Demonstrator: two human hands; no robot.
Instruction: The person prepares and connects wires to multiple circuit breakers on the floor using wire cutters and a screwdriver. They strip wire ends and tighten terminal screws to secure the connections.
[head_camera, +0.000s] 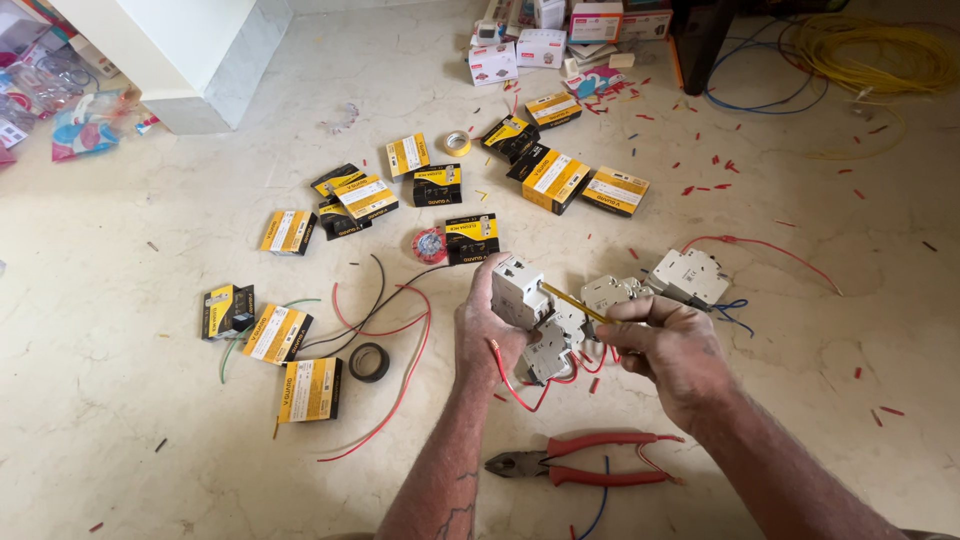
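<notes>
A white circuit breaker (518, 291) is being gripped firmly by the left hand (487, 335) — a yellow screwdriver (572, 302), pinched tight by the right hand (668, 345), is being pressed against its side.

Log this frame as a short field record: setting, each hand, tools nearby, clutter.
Setting: pale stone floor, seen from above
Left hand: grips a white circuit breaker with a red wire attached
Right hand: holds a yellow-handled screwdriver against the breaker
Tools nearby: red-handled pliers, black tape roll
Clutter: yellow-and-black boxes, more breakers, yellow cable coil
</notes>
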